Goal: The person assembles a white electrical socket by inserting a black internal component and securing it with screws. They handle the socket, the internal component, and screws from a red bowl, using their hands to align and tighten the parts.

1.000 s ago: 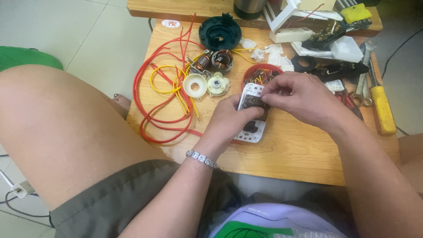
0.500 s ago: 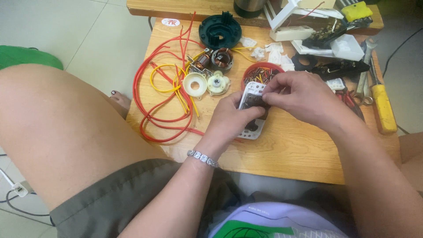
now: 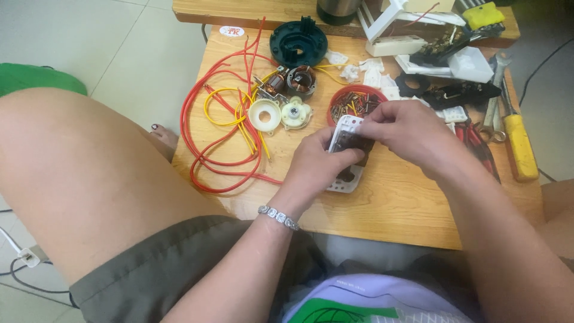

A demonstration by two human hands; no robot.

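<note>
Head view: the left hand (image 3: 314, 164) grips a white switch casing (image 3: 347, 152) from below, fingers wrapped around its edge, while the right hand (image 3: 403, 131) pinches its top end (fingertips closed on it). Just beyond the fingers sits a red bowl (image 3: 357, 98) of small parts.

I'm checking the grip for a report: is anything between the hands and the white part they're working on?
Nothing visible: the left hand and right hand both hold the white plastic housing with dark inner part directly, above the wooden table.
</note>
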